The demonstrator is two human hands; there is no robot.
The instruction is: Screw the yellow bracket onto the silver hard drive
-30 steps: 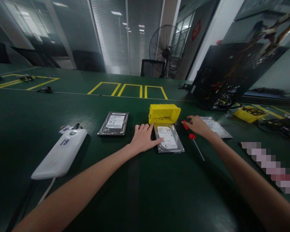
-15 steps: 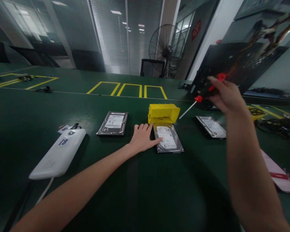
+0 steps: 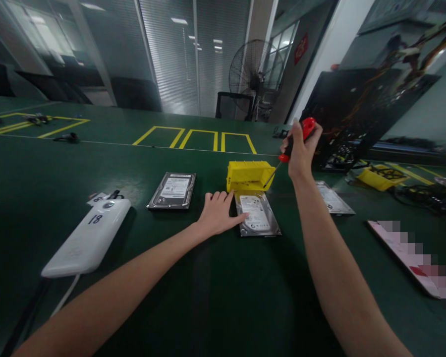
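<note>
My left hand (image 3: 216,214) lies with its fingers stretched out on the mat, its thumb resting on the label of a hard drive (image 3: 263,225) and its fingertips near a yellow bin (image 3: 247,171). The bin is tipped with its open side facing me, at the far edge of the drive; small dark bits lie inside it. In my right hand (image 3: 301,146) a screwdriver (image 3: 309,126) with a red and black handle slants down to the left. Its tip is in front of the bin's right side, close to the drive's far right corner; contact cannot be made out.
A second hard drive (image 3: 173,191) lies to the left, and a third (image 3: 334,199) is partly behind my right forearm. A white device marked 18 (image 3: 87,235) with a cable is at the left. At the right are a pink-white flat object (image 3: 401,253), another yellow bin (image 3: 381,177) and a black computer case (image 3: 338,106).
My right hand has moved left and slightly down with the screwdriver, bringing its tip to the bin's right side. My left hand, the bin and the drive under my thumb stay in place.
</note>
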